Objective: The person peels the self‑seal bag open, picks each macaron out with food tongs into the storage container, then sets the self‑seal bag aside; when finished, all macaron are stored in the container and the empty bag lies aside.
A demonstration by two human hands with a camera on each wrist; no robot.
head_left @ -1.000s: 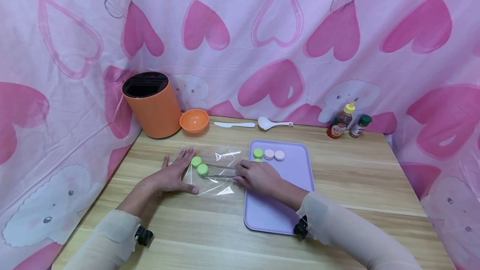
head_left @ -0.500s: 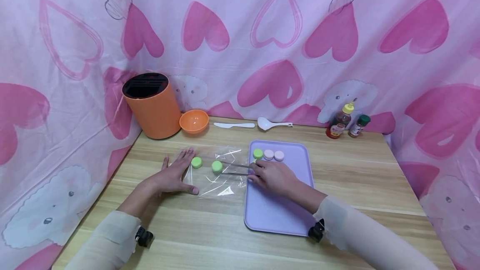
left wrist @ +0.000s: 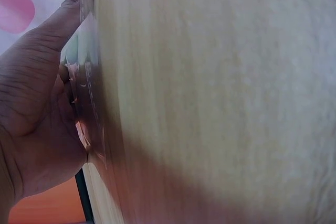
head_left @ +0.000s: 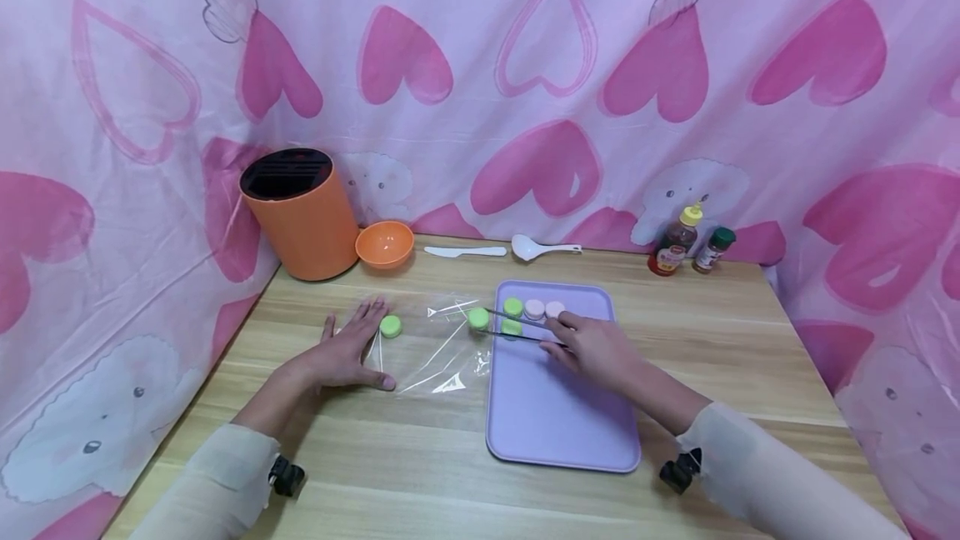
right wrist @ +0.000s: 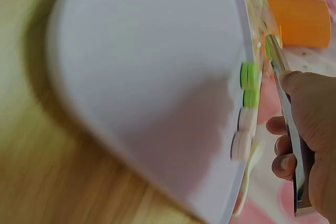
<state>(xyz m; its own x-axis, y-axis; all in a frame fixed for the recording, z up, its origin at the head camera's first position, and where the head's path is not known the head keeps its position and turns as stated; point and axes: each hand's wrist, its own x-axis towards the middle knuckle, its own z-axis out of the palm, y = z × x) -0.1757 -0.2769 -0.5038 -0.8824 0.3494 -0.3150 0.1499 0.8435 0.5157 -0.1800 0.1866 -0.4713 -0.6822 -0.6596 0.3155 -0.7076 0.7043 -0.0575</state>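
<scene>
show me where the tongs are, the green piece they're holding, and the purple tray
tongs (head_left: 517, 327): head view, on the metal arms.
green piece (head_left: 477, 318): head view, on its top face.
purple tray (head_left: 558, 415): head view, on its bare near half.

The bottle (head_left: 676, 241) labels are too small to be read; the tray (right wrist: 157, 77) is blurred at nine o'clock.

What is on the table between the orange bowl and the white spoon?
A white plastic knife lies flat between the orange bowl and the white spoon, near the back of the table. The head view shows it.
</scene>
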